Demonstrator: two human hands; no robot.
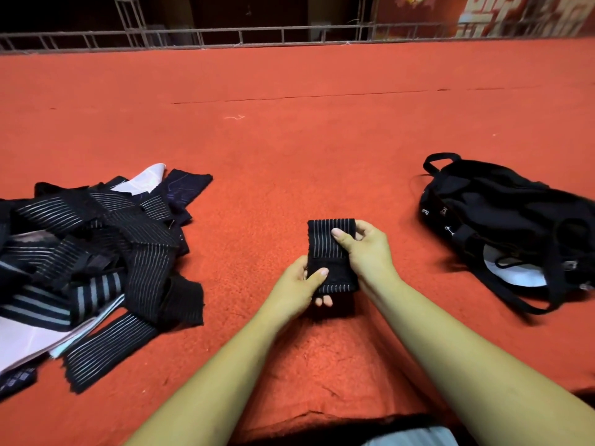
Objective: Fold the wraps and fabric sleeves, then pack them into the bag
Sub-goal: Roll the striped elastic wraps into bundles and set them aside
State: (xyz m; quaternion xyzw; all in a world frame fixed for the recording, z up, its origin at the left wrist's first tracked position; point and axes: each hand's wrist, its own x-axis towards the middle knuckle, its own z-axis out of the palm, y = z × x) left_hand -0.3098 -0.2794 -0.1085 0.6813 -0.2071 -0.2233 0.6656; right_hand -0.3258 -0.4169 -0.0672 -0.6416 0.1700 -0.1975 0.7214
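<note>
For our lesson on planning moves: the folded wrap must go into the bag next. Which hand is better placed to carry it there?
Probably the right hand: it pinches the folded wrap, and the bag lies on its side. The left hand would have to cross over.

Red carpet (289, 140) bears a heap of wraps (96, 246) and a black bag (515, 220).

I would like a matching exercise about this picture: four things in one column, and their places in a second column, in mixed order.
Things:
1. folded striped wrap
2. black bag
3. pile of unfolded wraps
4. white thread

Places:
A. far out on the red carpet, beyond the hands
B. on the carpet, at the right
C. held between the left hand and the right hand
D. on the carpet, at the left

Pairs: 1-C, 2-B, 3-D, 4-A
</note>
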